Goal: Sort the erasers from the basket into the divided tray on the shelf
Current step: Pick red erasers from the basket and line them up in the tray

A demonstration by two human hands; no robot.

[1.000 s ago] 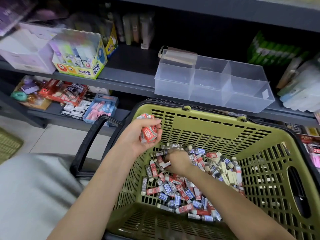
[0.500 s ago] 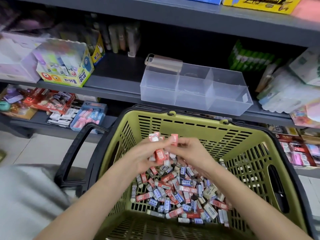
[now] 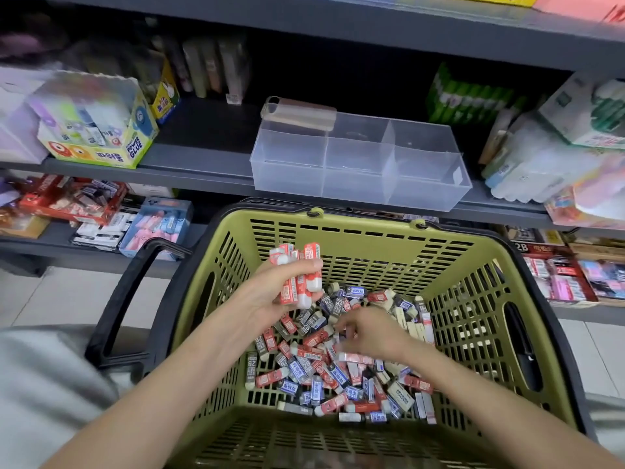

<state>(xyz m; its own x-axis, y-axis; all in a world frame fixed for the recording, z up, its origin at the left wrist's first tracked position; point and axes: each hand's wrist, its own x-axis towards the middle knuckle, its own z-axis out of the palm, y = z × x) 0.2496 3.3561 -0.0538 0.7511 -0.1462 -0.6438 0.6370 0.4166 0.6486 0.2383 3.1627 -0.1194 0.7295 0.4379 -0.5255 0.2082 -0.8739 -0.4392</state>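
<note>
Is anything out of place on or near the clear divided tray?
Yes: a flat translucent brownish case lies across the back left corner of the clear plastic divided tray, partly covering that compartment.

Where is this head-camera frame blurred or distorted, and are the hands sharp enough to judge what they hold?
Head view: left hand and its red erasers fairly sharp; right hand, low in the basket, motion-smeared, grip unreadable; glue box and side edges soft; shelf slightly bowed by the wide lens; no strong glare on the divided tray.
</note>
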